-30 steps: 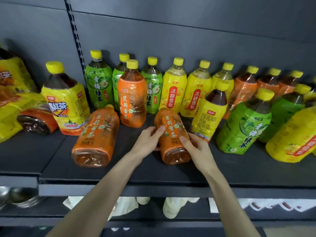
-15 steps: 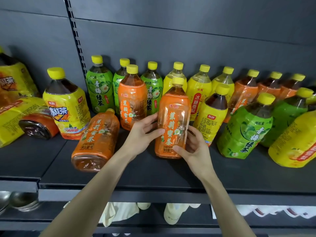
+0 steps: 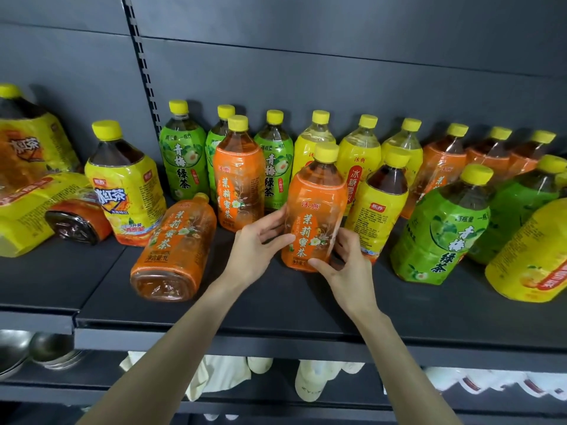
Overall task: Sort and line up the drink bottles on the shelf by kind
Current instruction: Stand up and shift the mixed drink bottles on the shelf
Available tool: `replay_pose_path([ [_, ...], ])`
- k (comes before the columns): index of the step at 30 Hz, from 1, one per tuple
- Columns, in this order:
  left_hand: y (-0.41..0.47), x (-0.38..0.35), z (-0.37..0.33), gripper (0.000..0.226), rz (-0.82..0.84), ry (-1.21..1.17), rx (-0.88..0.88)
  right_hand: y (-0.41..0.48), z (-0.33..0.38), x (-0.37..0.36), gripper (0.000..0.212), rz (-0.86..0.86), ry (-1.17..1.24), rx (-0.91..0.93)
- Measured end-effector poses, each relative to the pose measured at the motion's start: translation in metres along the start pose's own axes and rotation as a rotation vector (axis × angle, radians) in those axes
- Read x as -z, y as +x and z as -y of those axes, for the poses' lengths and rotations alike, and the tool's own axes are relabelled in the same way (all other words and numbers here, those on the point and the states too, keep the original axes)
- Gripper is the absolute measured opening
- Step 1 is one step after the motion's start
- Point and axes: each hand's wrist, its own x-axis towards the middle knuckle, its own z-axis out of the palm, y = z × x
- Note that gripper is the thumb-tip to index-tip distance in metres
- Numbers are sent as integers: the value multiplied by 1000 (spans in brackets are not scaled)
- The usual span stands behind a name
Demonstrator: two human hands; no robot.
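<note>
**Head view: both hands on an upright orange bottle**

Head camera looks down at a dark shelf crowded with yellow-capped drink bottles. Both hands grip one orange bottle standing upright near the middle of the shelf. The left hand presses its fingers against the bottle's left side, and the right hand wraps the lower right side, thumb across the front near the base.

Just left of the left hand, a second orange bottle lies on its side, base toward the camera. Beyond the left hand, a third orange bottle stands upright in front of the green bottles. Right of the right hand stands a yellow bottle with dark tea, then a tilted green bottle. Behind the held bottle, pale yellow bottles line the back wall.
</note>
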Motion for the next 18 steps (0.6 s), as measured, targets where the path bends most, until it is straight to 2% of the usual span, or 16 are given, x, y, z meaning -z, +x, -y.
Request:
replay_pose_path([
  [4, -11, -4, -12, 46, -56, 180, -35, -9, 7, 3, 66, -21, -176, 15],
  [8, -37, 2, -13, 20, -158, 353, -90, -28, 16, 2, 44, -127, -225, 64],
  [13, -60, 33, -21, 14, -283, 488, -130, -41, 38, -10, 18, -210, -248, 117],
  [18, -68, 73, -34, 11, -424, 593, -161, -34, 65, -43, 13, -134, -164, 93],
])
